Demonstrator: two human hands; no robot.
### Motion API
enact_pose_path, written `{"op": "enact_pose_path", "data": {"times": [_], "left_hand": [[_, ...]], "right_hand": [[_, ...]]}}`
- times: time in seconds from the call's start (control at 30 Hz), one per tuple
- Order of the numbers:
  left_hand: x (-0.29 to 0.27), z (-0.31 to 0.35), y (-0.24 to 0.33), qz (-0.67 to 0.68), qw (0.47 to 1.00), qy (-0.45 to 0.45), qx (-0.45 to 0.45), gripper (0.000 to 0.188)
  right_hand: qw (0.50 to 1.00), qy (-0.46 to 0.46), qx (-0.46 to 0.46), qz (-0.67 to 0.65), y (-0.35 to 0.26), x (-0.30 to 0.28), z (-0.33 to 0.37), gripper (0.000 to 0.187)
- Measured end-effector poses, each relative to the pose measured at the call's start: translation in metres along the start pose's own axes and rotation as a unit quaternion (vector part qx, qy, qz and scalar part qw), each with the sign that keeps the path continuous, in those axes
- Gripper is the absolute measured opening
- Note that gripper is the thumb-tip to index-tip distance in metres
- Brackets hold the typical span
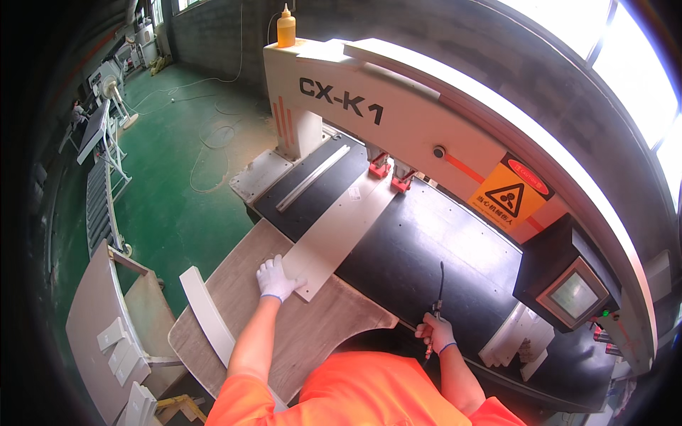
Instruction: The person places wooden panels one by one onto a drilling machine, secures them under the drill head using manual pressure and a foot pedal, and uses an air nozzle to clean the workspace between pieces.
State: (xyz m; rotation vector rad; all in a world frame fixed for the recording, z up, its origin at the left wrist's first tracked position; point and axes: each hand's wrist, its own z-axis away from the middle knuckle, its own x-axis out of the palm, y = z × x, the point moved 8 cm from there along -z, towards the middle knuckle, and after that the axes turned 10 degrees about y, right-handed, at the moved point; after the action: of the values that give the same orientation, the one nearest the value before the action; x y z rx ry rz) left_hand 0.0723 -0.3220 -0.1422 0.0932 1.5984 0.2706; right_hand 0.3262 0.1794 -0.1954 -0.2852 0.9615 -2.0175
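Note:
A long white board (341,226) lies across the black machine table, its far end beneath two red clamp feet (391,177). My left hand (277,279), in a white glove, rests at the board's near left edge with its fingers stretched apart. The thumb reaches toward the board's near corner. My right hand (436,332), also gloved, is closed round an air blow gun (437,307). The gun's thin black nozzle points away from me over the black table (426,245). Part of its handle is hidden by my fingers.
A wood-grain side table (312,341) adjoins the machine, with a white strip (209,312) on it. Several white pieces (515,337) lie at right below a screen (574,295). The machine's beam (419,113) spans above, holding a yellow bottle (286,30). A panelled table (99,312) stands left.

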Motion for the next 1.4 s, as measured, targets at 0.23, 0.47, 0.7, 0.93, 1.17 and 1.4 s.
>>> {"op": "enact_pose_path", "data": {"times": [0.23, 0.47, 0.7, 0.93, 1.17, 1.4], "left_hand": [[0.006, 0.007, 0.046, -0.074, 0.992, -0.046, 0.096, 0.151], [0.010, -0.003, 0.075, -0.118, 0.987, -0.076, 0.081, 0.148], [0.006, -0.003, 0.078, -0.105, 0.989, -0.067, 0.075, 0.139], [0.002, -0.002, 0.082, -0.108, 0.988, -0.077, 0.074, 0.136], [0.005, -0.003, 0.079, -0.095, 0.991, -0.070, 0.068, 0.143], [0.003, -0.002, 0.078, -0.094, 0.990, -0.075, 0.067, 0.144]], "right_hand": [[0.999, -0.018, -0.024, 0.018, -0.002, 0.005, 0.000, 0.031], [0.941, -0.070, -0.151, 0.293, -0.007, 0.023, -0.007, 0.031], [0.994, 0.006, -0.039, 0.105, -0.013, 0.003, 0.001, 0.033], [0.995, 0.014, -0.043, 0.091, -0.003, -0.004, -0.010, 0.034], [0.995, 0.008, 0.002, 0.097, -0.011, 0.002, 0.008, 0.031], [0.989, 0.001, -0.037, 0.141, -0.007, 0.003, 0.001, 0.035]]}}
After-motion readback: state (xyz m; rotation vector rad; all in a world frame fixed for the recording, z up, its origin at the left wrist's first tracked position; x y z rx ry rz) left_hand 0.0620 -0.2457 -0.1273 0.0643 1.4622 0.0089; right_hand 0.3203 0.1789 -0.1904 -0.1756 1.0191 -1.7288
